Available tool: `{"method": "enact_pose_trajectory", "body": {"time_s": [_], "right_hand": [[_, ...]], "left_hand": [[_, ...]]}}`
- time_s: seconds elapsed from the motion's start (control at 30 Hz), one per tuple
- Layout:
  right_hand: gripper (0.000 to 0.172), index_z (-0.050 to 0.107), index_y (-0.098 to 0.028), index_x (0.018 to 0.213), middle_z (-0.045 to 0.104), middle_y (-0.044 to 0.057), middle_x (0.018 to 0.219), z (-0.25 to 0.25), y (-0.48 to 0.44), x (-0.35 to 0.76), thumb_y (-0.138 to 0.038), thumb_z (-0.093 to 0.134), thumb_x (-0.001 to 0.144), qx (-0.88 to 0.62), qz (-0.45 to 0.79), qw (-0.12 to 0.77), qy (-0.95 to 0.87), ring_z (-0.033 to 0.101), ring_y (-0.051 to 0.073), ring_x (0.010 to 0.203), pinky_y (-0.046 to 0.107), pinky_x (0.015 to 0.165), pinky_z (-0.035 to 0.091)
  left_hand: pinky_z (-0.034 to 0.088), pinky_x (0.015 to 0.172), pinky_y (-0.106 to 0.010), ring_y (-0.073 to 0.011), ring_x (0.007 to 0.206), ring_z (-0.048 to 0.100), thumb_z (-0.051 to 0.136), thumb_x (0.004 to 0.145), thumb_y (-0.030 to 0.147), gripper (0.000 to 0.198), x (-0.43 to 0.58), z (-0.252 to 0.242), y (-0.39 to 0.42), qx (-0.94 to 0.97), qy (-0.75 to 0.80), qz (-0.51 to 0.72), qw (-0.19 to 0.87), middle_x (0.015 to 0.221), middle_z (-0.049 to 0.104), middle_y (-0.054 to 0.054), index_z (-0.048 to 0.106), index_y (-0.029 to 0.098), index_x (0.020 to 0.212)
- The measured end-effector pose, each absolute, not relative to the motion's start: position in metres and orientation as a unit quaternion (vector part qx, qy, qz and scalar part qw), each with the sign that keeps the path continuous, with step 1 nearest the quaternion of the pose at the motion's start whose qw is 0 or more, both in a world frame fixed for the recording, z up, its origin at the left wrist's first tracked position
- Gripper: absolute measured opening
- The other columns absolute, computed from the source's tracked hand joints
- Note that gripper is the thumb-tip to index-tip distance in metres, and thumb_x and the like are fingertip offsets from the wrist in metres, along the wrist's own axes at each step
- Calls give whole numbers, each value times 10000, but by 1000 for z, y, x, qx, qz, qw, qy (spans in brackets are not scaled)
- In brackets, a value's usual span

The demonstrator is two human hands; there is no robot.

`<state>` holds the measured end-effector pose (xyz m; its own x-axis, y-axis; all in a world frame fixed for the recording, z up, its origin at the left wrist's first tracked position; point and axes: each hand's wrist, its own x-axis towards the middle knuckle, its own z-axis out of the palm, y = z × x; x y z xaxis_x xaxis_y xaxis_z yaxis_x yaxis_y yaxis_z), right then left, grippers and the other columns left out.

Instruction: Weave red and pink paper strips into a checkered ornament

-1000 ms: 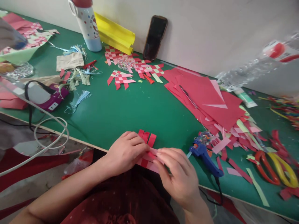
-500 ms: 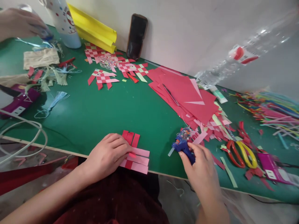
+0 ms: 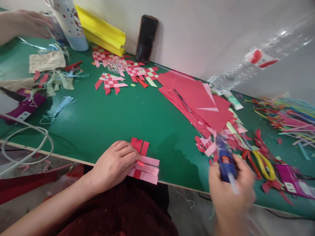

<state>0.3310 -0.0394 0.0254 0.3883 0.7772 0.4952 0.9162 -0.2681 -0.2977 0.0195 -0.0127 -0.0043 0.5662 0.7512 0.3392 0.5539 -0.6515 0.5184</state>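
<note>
A green table [image 3: 105,118] spreads beneath everything, with red paper sheets [image 3: 209,105] fanned across its far right part. The right hand [image 3: 227,200], blurred, is out at the right, well apart from the left hand [image 3: 116,162], which lies low with its fingers over a woven mat of paper strips [image 3: 146,169]. That mat sits at the table's near edge, touching the left hand and well to the left of the right hand, so the left is nearer; its pink strips run sideways, free ends towards the right hand, while its red ones point away from the person. Whether the left fingers pinch or merely press, I cannot tell. The blue hot glue gun [image 3: 223,154] is clasped in the right hand, lying roughly front to back, its clear glue stick [image 3: 232,183] jutting towards the person
</note>
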Motion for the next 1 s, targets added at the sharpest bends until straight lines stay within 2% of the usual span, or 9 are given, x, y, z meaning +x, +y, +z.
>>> {"method": "enact_pose_trajectory", "body": {"time_s": [0.03, 0.1, 0.17, 0.23, 0.33, 0.4, 0.53, 0.8, 1.0], "right_hand": [[481, 558, -116, 1241, 653, 204, 1106, 32, -40, 330, -341, 640, 823, -781, -121, 322, -521, 667, 381, 990, 470, 773, 536], [354, 607, -126, 1075, 669, 176, 989, 43, -42, 327, -392, 630, 843, -737, -67, 409, -534, 688, 332, 894, 427, 713, 545], [219, 618, -167, 886, 671, 111, 837, 51, -45, 324, -381, 572, 889, -689, 37, 429, -583, 686, 252, 744, 361, 640, 547], [201, 628, -182, 884, 676, 79, 802, 53, -50, 321, -359, 536, 914, -649, 139, 392, -638, 675, 208, 685, 310, 595, 547], [251, 605, -203, 1109, 707, 64, 883, 49, -58, 318, -343, 552, 907, -608, 230, 324, -688, 697, 192, 718, 257, 580, 565], [296, 570, -228, 1179, 715, 48, 907, 46, -60, 314, -340, 558, 905, -587, 257, 284, -713, 710, 180, 739, 229, 609, 576], [298, 547, -264, 1197, 723, 30, 938, 49, -55, 306, -356, 546, 914, -552, 270, 227, -756, 725, 170, 808, 209, 695, 579], [273, 509, -276, 1200, 733, 8, 912, 52, -41, 293, -330, 523, 933, -528, 302, 153, -779, 725, 149, 758, 197, 654, 573], [261, 528, -253, 1172, 735, 16, 870, 54, -37, 288, -349, 515, 930, -542, 326, 143, -761, 718, 162, 697, 223, 612, 577]], "left_hand": [[404, 846, -347, -187, 901, 568, 505, 954, 143, 107, 20, -4, -13, 866, 377, 273, 181, 897, 673, 2, 590, 206, 963], [403, 854, -351, -190, 912, 571, 504, 951, 139, 118, 19, -3, -13, 866, 378, 270, 184, 909, 677, 0, 598, 208, 972], [404, 851, -352, -189, 910, 576, 498, 951, 137, 126, 20, -2, -12, 866, 380, 265, 186, 913, 680, -5, 603, 205, 964], [406, 838, -347, -186, 896, 579, 491, 952, 133, 131, 20, 0, -12, 867, 379, 263, 187, 908, 681, -10, 604, 199, 947], [407, 835, -346, -186, 894, 577, 497, 936, 112, 128, 20, 2, -11, 867, 378, 260, 192, 914, 681, -18, 599, 187, 919], [407, 838, -347, -186, 897, 571, 504, 920, 91, 129, 19, 2, -11, 866, 380, 258, 199, 916, 679, -18, 596, 180, 903], [401, 830, -348, -179, 885, 562, 503, 924, 97, 126, 19, 2, -11, 866, 379, 258, 198, 923, 677, -11, 596, 179, 901], [398, 820, -345, -180, 875, 559, 484, 955, 144, 121, 19, 1, -10, 870, 375, 255, 191, 929, 679, -19, 592, 180, 912], [401, 824, -346, -178, 883, 560, 480, 964, 158, 134, 17, 1, -11, 870, 377, 248, 199, 939, 674, -25, 602, 177, 912]]}}
